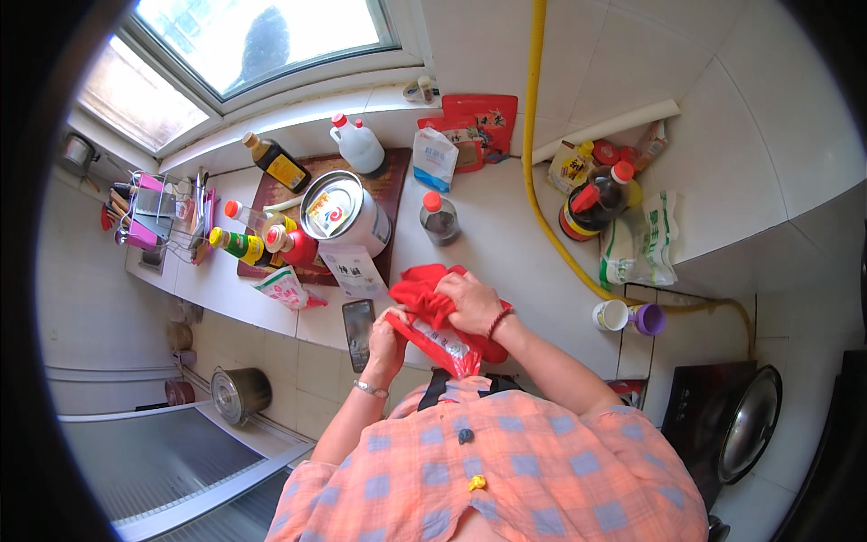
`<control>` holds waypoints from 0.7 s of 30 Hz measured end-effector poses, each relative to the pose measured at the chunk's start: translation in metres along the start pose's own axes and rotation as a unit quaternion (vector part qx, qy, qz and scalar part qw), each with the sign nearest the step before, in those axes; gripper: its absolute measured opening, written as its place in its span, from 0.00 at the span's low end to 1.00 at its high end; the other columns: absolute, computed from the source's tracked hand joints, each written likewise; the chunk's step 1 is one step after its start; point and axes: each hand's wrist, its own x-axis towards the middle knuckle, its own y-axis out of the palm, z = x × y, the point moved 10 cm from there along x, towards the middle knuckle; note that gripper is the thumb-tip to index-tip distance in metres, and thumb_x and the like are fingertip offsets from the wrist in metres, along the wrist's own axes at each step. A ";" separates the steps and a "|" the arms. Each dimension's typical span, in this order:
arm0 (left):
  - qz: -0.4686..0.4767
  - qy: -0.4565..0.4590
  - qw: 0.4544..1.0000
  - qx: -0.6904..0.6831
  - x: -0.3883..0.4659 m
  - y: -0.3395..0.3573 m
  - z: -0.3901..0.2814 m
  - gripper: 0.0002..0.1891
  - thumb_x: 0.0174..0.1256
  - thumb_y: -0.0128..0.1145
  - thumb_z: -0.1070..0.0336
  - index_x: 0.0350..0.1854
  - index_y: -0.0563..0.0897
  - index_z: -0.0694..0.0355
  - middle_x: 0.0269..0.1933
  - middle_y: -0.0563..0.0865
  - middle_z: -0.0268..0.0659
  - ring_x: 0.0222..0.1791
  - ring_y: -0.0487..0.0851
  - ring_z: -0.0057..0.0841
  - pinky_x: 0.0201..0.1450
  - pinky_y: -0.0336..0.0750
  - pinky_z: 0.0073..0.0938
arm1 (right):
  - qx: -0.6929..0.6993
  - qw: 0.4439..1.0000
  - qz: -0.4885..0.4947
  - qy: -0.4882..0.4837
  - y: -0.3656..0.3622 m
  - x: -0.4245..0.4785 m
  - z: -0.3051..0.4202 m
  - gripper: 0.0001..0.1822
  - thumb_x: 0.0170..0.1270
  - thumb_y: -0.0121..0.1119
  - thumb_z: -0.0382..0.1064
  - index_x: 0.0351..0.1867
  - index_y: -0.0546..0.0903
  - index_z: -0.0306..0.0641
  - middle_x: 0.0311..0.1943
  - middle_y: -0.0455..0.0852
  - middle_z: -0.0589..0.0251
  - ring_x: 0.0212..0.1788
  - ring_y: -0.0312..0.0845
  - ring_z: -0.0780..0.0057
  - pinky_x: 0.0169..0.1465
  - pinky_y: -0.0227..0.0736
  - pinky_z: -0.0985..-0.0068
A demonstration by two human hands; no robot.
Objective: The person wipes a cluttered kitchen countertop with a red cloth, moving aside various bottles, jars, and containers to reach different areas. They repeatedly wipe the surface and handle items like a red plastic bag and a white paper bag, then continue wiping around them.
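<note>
My left hand pinches the upper left edge of a red plastic food packet, held just in front of my body at the counter's near edge. With bunched red cloth under its fingers, my right hand is closed over the packet's right side. More red cloth hangs below my right wrist. A smartphone lies by my left hand. Beyond my hands stands a clear bottle with a red cap and dark contents. The packet's opening is hidden.
A dark red board at the left bears a large metal tin and several sauce bottles. A yellow hose runs down the wall and across the counter. Two cups stand right of my right forearm, with a wok lid beyond.
</note>
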 end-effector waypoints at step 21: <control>-0.053 -0.007 0.999 -0.002 -0.010 0.001 0.008 0.09 0.66 0.45 0.76 0.29 0.77 0.63 0.49 0.84 0.46 0.48 0.82 0.34 0.53 0.77 0.33 | -0.062 0.991 -0.039 0.108 -0.038 -0.032 -0.074 0.37 0.57 0.62 0.60 0.69 0.72 0.53 0.74 0.62 0.55 0.77 0.50 0.51 0.73 0.48 0.45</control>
